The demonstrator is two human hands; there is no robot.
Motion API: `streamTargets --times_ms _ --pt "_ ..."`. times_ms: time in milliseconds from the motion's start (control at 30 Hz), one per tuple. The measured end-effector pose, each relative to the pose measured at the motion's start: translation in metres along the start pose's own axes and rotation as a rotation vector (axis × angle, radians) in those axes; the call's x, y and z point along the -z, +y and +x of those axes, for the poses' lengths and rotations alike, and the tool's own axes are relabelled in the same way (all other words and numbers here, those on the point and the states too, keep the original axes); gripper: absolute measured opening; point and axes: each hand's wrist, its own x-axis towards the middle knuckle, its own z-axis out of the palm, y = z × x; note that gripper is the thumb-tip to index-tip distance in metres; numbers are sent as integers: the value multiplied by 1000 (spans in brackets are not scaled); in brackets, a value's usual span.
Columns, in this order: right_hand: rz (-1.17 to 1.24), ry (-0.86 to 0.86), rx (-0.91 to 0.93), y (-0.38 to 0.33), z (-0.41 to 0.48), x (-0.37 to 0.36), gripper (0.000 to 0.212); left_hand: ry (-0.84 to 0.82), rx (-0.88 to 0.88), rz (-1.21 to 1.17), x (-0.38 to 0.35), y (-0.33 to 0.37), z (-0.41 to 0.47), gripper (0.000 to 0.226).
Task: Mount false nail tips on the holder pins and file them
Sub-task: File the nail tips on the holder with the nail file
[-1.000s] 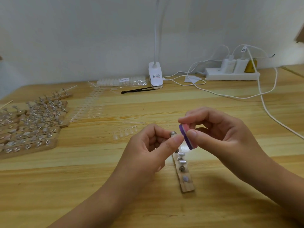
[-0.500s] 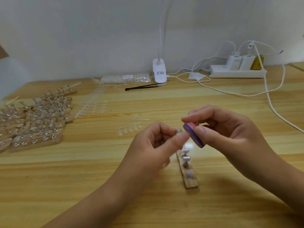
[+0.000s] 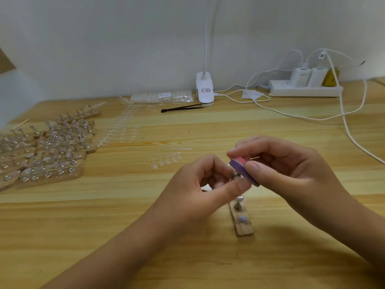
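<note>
Left grip [image 3: 208,184] pinches holder pin [image 3: 236,177], just above wooden holder strip [image 3: 244,227]; nail tip on it too blurred to confirm. Right grip [image 3: 289,170] pinches purple-pink file block [image 3: 242,171] against pin top. Tip likely light, thin, brittle, slippery: hold by pin stem. Smooth wood desk [image 3: 187,257]; spare tips [image 3: 166,160] left of grips; white wall beyond.
</note>
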Motion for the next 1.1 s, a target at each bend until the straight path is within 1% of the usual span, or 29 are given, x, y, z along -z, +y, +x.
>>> streamTargets --times_ms 100,167,233,333,367,467,500,633,733,800,933,1033,1100 --pt "5 13 3 -1 1 -1 20 37 36 -105 7 2 2 26" --pt "26 24 -2 -1 1 -3 22 3 22 -50 2 1 0 21" --pt "20 25 -6 0 1 -2 21 -31 7 -12 -2 2 -1 24" --pt "-17 1 16 -1 2 1 16 2 24 -69 6 3 2 20" --pt "-30 -12 26 0 2 0 18 -1 12 -47 7 3 2 20" --pt "-49 -39 30 2 2 -4 22 -86 -48 155 1 1 -1 26" --pt "-55 -40 29 3 2 -3 22 -90 -51 177 1 2 0 26" --pt "-75 -20 47 1 3 -2 21 -23 -2 38 17 5 5 27" --pt "-73 4 33 3 3 -5 23 -111 -8 64 8 2 3 24" --pt "-51 32 31 3 3 -5 22 -133 23 13 1 0 3 27" --pt "50 141 40 0 4 -2 27 -74 136 -227 6 1 6 12" --pt "65 172 42 1 5 0 23 -17 154 -345 7 2 8 19" --pt "89 189 53 1 4 1 19 17 165 -382 8 3 9 21"
